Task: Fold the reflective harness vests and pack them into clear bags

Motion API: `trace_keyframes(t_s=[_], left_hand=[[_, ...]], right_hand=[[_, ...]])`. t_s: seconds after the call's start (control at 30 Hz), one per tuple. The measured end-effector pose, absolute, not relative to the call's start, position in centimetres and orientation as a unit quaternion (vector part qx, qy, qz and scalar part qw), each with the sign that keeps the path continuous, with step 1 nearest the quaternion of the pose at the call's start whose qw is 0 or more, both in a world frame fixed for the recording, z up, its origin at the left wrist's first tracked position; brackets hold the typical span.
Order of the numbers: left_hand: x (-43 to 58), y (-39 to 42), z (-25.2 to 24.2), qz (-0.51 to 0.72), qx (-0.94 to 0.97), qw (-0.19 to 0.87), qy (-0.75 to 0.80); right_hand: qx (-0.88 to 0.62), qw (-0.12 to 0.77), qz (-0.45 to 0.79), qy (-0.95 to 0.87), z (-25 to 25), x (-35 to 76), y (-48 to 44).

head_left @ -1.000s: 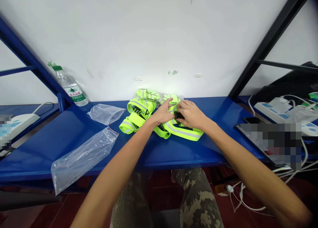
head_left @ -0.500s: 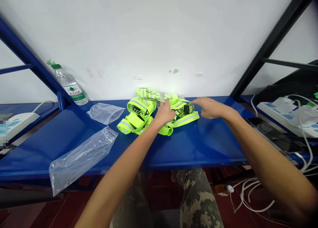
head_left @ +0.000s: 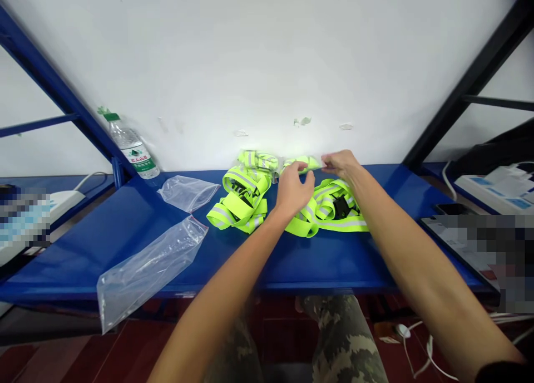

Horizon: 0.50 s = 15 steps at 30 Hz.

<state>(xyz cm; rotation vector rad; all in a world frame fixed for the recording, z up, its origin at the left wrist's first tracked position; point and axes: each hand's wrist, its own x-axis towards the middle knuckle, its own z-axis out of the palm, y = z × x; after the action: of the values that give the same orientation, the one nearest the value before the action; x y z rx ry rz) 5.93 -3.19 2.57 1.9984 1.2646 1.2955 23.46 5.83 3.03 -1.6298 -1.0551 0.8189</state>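
Observation:
Close to the wall lies a clear plastic bag (head_left: pixel 314 163) with a yellow-green reflective strap inside. My right hand (head_left: pixel 342 165) has its fingers closed on the bag's right end. At the bag's near left side is my left hand (head_left: pixel 295 189), thumb and fingers apart, seemingly touching it. A coiled reflective vest harness (head_left: pixel 329 202) with a black buckle (head_left: pixel 341 207) rests below my right hand, partly behind the forearm. Left of my hands sits another loose heap of reflective straps (head_left: pixel 240 202), and behind it a second bagged strap bundle (head_left: pixel 258 160).
Two flattened clear bags, one upper (head_left: pixel 189 192) and one lower (head_left: pixel 152 271) overhanging the front edge, lie left on the blue shelf (head_left: pixel 334 263). A water bottle (head_left: pixel 136 152) leans by the left post. Power strips (head_left: pixel 496 191) and a dark phone (head_left: pixel 454 209) are at right.
Both hands have come to the bagged strap at the back. My right hand moved from the buckle to the bag's end. The right harness now lies apart from the left heap.

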Motion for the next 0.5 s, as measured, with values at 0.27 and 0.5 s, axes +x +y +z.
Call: trace_keyframes(t_s=[0.27, 0.5], left_hand=[[4.4, -2.0, 5.4, 0.499, 0.711, 0.179, 0.462], [3.6, -1.8, 5.6, 0.336, 0.727, 0.495, 0.336]], right_hand=[[-0.426, 0.559, 0.383, -0.600, 7.2, 19.5, -1.7], [-0.410, 0.540, 0.404, -0.614, 6.3, 19.8, -3.4]])
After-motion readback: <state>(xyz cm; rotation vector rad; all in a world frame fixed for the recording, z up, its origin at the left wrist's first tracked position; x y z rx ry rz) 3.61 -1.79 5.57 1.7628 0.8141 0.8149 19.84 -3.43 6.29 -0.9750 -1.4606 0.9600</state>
